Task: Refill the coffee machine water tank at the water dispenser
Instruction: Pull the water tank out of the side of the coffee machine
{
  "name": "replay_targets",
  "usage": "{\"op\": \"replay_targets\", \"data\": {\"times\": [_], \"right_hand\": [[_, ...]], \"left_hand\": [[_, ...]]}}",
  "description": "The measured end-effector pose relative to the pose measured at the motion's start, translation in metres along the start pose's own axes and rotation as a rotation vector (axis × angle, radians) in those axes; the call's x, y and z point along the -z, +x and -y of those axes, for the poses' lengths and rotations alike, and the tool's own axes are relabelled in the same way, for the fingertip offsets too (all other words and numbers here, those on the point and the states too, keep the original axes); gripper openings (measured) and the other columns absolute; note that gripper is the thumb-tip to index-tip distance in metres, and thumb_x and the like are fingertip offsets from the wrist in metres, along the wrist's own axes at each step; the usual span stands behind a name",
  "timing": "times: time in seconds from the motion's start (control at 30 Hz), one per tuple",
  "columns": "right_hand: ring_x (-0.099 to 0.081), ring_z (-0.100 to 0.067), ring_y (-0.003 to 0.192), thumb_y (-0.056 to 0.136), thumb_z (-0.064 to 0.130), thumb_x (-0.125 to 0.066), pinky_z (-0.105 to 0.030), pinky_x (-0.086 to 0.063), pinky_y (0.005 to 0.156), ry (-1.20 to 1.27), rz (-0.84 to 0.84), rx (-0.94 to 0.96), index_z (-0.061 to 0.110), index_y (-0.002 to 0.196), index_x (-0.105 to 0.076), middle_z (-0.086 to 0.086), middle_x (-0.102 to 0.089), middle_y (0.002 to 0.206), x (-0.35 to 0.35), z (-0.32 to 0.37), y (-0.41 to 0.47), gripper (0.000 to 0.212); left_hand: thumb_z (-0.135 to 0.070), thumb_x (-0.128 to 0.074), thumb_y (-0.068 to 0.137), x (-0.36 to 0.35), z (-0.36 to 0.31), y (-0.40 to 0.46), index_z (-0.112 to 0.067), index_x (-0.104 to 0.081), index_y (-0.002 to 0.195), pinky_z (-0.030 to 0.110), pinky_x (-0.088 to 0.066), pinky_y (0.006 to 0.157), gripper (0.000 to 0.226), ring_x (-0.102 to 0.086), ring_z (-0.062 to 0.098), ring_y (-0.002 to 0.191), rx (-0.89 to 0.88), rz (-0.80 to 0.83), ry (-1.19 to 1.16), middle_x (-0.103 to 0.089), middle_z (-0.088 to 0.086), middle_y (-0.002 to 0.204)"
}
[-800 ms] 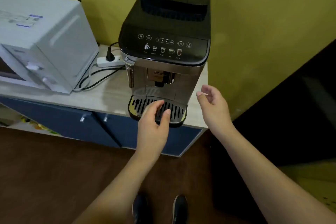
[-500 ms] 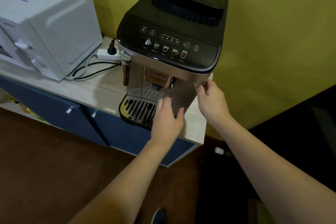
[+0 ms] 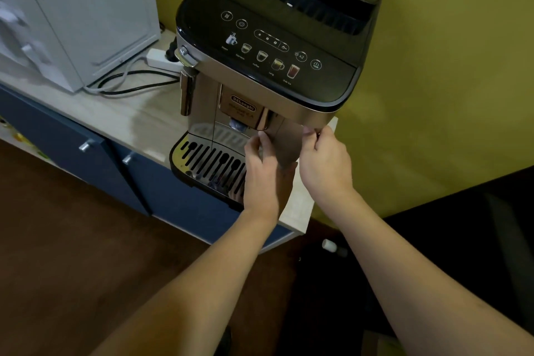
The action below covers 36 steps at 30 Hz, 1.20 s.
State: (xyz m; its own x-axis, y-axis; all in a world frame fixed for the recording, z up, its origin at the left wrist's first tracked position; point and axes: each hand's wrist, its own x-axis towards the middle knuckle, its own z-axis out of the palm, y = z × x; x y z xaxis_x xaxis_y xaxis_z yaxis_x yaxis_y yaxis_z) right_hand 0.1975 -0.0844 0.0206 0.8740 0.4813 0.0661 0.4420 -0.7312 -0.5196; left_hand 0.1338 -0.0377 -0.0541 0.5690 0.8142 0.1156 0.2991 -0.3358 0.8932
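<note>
Counter (image 3: 121,121) right end holds coffee machine (image 3: 268,66); left hand (image 3: 267,179) and right hand (image 3: 326,165) curl fingers on its front right panel, likely the tank. Tank not out; filling undone.

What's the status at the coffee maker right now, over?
Left hand and right hand both on the coffee machine front right panel. Tank not out yet. Nothing blocking.

A white appliance (image 3: 78,14) stood at the left of the pale countertop (image 3: 121,113). Behind it lay a white power strip (image 3: 161,59) — black and white cables (image 3: 130,81) trailing. Below, 2 blue cabinet doors (image 3: 57,136) bore metal knobs.
</note>
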Motion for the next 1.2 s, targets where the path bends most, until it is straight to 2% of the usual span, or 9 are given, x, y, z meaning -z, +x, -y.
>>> {"op": "replay_targets", "data": {"times": [0.1, 0.2, 0.33, 0.47, 0.53, 0.67, 0.77, 0.93, 1.2], "right_hand": [[-0.064, -0.030, 0.086, 0.105, 0.034, -0.035, -0.046, -0.053, 0.078, -0.043, -0.019, -0.007, 0.011, 0.110, -0.057, -0.003, -0.060, 0.085, 0.000, 0.003, -0.001, 0.033], [-0.065, -0.028, 0.081, 0.104, 0.031, -0.034, -0.043, -0.053, 0.073, -0.050, -0.060, -0.006, 0.009, 0.104, -0.063, -0.008, -0.067, 0.086, -0.001, 0.005, -0.004, 0.036], [-0.059, -0.025, 0.070, 0.103, 0.033, -0.034, -0.033, -0.037, 0.061, 0.042, -0.053, -0.075, 0.009, 0.085, -0.066, -0.005, -0.064, 0.076, 0.002, 0.002, -0.009, 0.044], [-0.058, -0.024, 0.062, 0.099, 0.040, -0.042, -0.030, -0.035, 0.053, 0.078, 0.071, -0.091, 0.012, 0.067, -0.061, -0.004, -0.060, 0.064, 0.016, -0.001, -0.002, 0.046], [-0.059, -0.027, 0.062, 0.096, 0.042, -0.050, -0.033, -0.039, 0.052, 0.091, 0.153, -0.112, 0.010, 0.066, -0.062, -0.006, -0.062, 0.063, 0.029, 0.001, 0.004, 0.046], [-0.069, -0.028, 0.087, 0.093, 0.040, -0.058, -0.043, -0.055, 0.079, 0.176, 0.342, -0.165, 0.012, 0.089, -0.072, -0.011, -0.073, 0.096, 0.050, 0.002, 0.017, 0.032], [-0.063, -0.027, 0.087, 0.093, 0.029, -0.060, -0.054, -0.053, 0.092, 0.268, 0.379, -0.193, 0.017, 0.080, -0.069, -0.022, -0.071, 0.104, 0.053, 0.006, 0.018, 0.020], [-0.065, -0.026, 0.092, 0.091, 0.022, -0.056, -0.050, -0.053, 0.090, 0.370, 0.395, -0.253, 0.007, 0.098, -0.070, -0.019, -0.073, 0.101, 0.044, 0.006, 0.020, 0.021], [-0.060, -0.027, 0.105, 0.088, 0.012, -0.070, -0.046, -0.051, 0.100, 0.510, 0.394, -0.343, 0.014, 0.104, -0.053, -0.009, -0.065, 0.109, 0.051, 0.009, 0.023, 0.023]], "left_hand": [[-0.050, -0.042, 0.091, -0.004, -0.001, -0.003, -0.015, -0.024, 0.148, 0.043, -0.037, 0.109, 0.069, -0.039, 0.031, 0.135, 0.071, 0.079, -0.092, -0.027, 0.009, 0.154], [-0.025, -0.058, 0.092, -0.006, -0.003, -0.005, -0.010, -0.021, 0.151, 0.036, -0.036, 0.106, 0.071, -0.037, 0.032, 0.135, 0.075, 0.085, -0.013, -0.017, 0.010, 0.157], [-0.049, -0.050, 0.086, 0.000, -0.006, -0.007, -0.010, -0.029, 0.147, 0.033, -0.045, 0.098, 0.075, -0.052, 0.030, 0.123, 0.100, 0.109, -0.105, -0.029, 0.012, 0.151], [-0.044, -0.053, 0.084, 0.005, -0.009, -0.002, -0.010, -0.039, 0.138, 0.031, -0.041, 0.094, 0.065, -0.048, 0.027, 0.122, 0.056, 0.085, 0.017, -0.042, 0.011, 0.138], [-0.036, -0.071, 0.083, 0.006, -0.009, 0.001, -0.010, -0.040, 0.133, 0.032, -0.044, 0.094, 0.063, -0.050, 0.026, 0.119, -0.001, 0.051, 0.094, -0.046, 0.011, 0.131], [-0.033, -0.082, 0.073, 0.015, -0.010, -0.008, -0.013, -0.041, 0.120, 0.033, -0.051, 0.091, 0.065, -0.054, 0.022, 0.111, 0.028, 0.059, 0.141, -0.049, 0.006, 0.119], [-0.035, -0.079, 0.075, 0.030, -0.009, -0.024, -0.013, -0.041, 0.124, 0.023, -0.042, 0.085, 0.066, -0.052, 0.017, 0.110, 0.010, 0.052, 0.218, -0.048, 0.003, 0.119], [-0.036, -0.076, 0.078, 0.038, -0.042, -0.016, -0.012, -0.038, 0.134, 0.023, -0.040, 0.089, 0.072, -0.048, 0.017, 0.119, -0.030, 0.020, 0.212, -0.044, 0.003, 0.128], [-0.047, -0.075, 0.074, 0.058, -0.046, -0.026, -0.016, -0.043, 0.117, 0.030, -0.053, 0.080, 0.062, -0.053, 0.014, 0.098, -0.038, 0.032, 0.255, -0.047, -0.002, 0.109]]}}
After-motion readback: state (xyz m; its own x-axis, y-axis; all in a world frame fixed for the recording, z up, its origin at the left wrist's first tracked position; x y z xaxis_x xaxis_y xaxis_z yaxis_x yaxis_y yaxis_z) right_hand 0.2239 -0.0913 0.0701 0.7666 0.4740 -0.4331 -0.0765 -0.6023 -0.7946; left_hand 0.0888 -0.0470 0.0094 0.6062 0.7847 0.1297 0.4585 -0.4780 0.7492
